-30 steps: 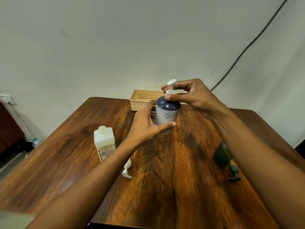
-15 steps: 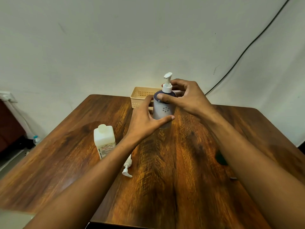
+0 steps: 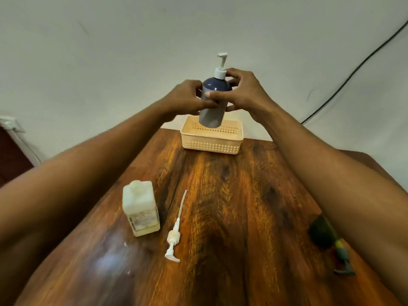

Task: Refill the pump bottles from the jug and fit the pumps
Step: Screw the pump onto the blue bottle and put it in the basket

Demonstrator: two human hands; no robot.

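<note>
Lifted since half a second ago, the pump bottle (image 3: 212,109) is now hanging in the air above the basket (image 3: 211,144) rather than sitting low in front of it. Both hands are carrying it, nearly upright with a slight tilt. The left hand (image 3: 187,98) is closing its grip round the left side of the body, thumb lying across the front. The right hand (image 3: 247,93) is wrapping the shoulder from the other side — thumb pressing the front, fingers curling behind, close to the collar. Neither grip is showing any slack; both are tight on the bottle.

The bottle is a smooth plastic cylinder, grey below and dark blue at its rounded shoulder, and it is wearing a white fitted pump (image 3: 221,62) with its stem raised. The basket beneath it is pale, rectangular and perforated in a grid, standing at the far edge of the glossy, dark-grained wooden table (image 3: 238,195).

Nearer the person, one squarish translucent jug (image 3: 141,212) is standing upright with a paper label, and just to its right one loose pump (image 3: 175,233) is lying flat with its long tube pointing away. At the right edge, a second bottle (image 3: 322,231) — dark green, partly hidden by the right forearm — is lying on its side. That is making two bottles, one jug and one basket in view.
</note>
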